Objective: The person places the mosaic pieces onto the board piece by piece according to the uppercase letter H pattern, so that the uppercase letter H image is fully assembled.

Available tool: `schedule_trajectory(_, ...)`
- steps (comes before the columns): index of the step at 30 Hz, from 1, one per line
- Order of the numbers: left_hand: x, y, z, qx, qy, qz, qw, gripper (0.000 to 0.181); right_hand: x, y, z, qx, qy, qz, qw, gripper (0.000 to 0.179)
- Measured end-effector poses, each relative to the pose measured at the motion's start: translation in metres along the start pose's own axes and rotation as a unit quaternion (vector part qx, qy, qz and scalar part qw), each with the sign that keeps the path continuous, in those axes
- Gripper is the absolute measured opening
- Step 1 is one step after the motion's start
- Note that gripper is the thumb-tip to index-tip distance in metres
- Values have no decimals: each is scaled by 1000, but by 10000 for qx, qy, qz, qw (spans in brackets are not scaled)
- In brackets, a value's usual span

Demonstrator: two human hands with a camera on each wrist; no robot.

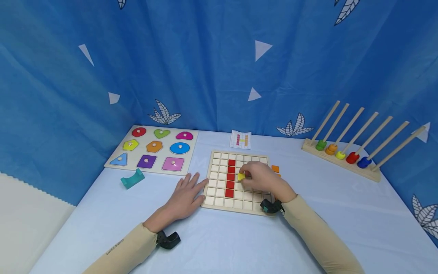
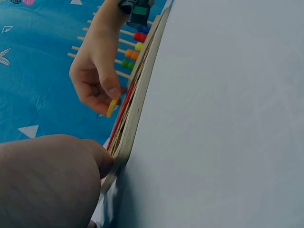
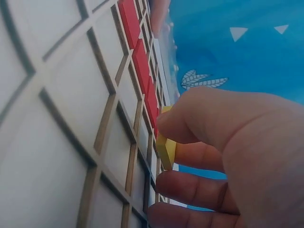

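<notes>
A wooden grid board (image 1: 219, 203) lies in the middle of the table, with a column of several red square tiles (image 1: 230, 184) set in its cells. My right hand (image 1: 261, 177) pinches a yellow square tile (image 3: 166, 151) between thumb and forefinger, just right of the red column. In the right wrist view the tile is tilted over the grid; whether it touches the board I cannot tell. My left hand (image 1: 184, 196) lies with fingers spread, its fingertips at the board's left edge. In the left wrist view its near finger (image 2: 97, 154) touches the board's rim.
Orange tiles (image 1: 275, 168) lie right of the board, partly hidden by the right hand. Behind it is a pattern card (image 1: 240, 139). A shape puzzle (image 1: 159, 149) and a teal curved block (image 1: 132, 179) are at left. A peg rack with coloured rings (image 1: 342, 160) stands at right.
</notes>
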State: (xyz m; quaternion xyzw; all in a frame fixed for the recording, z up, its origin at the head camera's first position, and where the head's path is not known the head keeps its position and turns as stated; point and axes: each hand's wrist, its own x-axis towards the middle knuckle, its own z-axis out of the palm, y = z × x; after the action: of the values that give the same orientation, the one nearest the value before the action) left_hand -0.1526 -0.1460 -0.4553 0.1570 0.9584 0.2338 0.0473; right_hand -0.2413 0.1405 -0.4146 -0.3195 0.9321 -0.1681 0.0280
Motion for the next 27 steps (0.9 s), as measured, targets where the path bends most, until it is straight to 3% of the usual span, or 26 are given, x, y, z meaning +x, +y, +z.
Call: schedule_trajectory(27, 0, -2, 2, 12, 18, 28, 10000, 56, 3, 1, 10, -69, 229, -90, 9997, 20)
